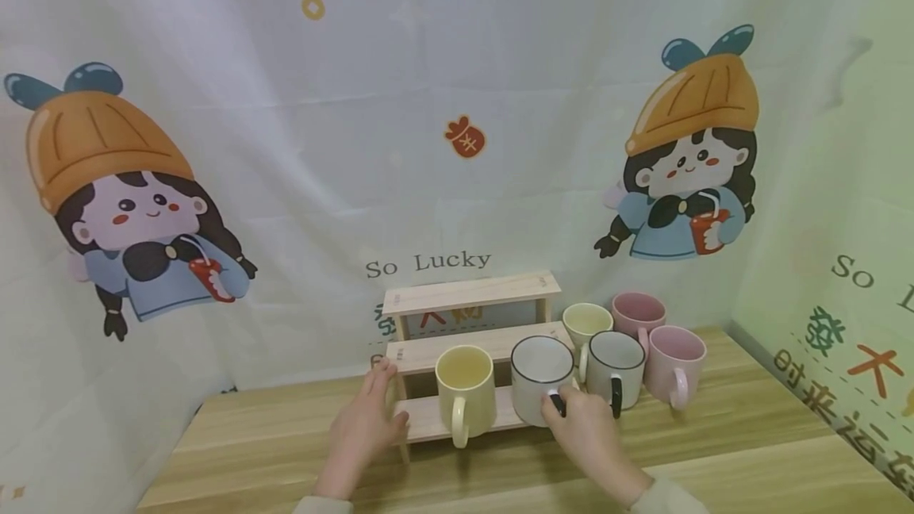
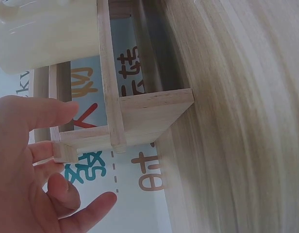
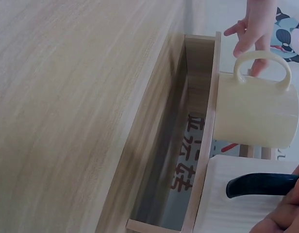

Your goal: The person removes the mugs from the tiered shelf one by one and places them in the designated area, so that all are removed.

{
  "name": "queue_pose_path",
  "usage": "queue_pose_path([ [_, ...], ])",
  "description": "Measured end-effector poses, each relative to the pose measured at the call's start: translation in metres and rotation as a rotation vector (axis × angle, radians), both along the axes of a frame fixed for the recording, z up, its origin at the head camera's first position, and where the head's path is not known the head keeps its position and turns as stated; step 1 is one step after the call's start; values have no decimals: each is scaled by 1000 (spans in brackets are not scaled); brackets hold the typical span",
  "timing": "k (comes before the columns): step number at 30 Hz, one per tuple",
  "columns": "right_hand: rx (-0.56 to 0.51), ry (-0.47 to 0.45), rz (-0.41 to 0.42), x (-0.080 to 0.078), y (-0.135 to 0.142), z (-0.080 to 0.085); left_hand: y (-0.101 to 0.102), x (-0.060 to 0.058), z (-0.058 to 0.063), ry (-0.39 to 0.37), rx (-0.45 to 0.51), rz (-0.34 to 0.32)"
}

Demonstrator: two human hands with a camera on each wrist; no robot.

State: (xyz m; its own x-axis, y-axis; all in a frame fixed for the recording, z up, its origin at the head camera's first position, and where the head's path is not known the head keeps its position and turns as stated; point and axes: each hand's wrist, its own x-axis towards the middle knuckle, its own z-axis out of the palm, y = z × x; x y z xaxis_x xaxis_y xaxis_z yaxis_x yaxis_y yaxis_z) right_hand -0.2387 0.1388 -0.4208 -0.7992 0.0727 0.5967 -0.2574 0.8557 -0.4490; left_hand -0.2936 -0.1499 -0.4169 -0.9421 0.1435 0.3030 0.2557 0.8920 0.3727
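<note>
A three-tier wooden rack stands on the table against the cloth backdrop. On its lowest shelf sits a pale yellow mug, handle facing forward. Beside that mug, at the shelf's right part, is a white mug with a black rim. My right hand pinches its black handle between thumb and fingers. At the rack's left end is my left hand, fingers extended and spread. In the left wrist view its fingertips are right at the end of the middle shelf.
Right of the rack several mugs stand together: a small yellow cup, a white mug with black handle, a dark pink mug and a light pink mug. Wood-grain table extends in front; a printed cloth hangs behind.
</note>
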Motion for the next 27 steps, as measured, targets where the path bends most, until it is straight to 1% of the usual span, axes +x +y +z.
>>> queue_pose_path([
  [3,0,28,5,0,2,-1,0,0,1,6,1,-1],
  [6,-15,36,20,0,4,-1,-1,0,2,7,0,3],
  [14,-51,23,35,7,9,1,-2,3,1,-16,-6,17],
  [17,-72,17,45,12,13,2,-1,3,1,-18,-5,10],
  [20,-105,-9,50,15,18,5,0,3,1,-12,1,0],
  [24,-148,-77,37,18,25,8,0,2,1,-9,4,0],
  [27,-154,-87,26,21,30,9,0,2,1,-15,2,4],
])
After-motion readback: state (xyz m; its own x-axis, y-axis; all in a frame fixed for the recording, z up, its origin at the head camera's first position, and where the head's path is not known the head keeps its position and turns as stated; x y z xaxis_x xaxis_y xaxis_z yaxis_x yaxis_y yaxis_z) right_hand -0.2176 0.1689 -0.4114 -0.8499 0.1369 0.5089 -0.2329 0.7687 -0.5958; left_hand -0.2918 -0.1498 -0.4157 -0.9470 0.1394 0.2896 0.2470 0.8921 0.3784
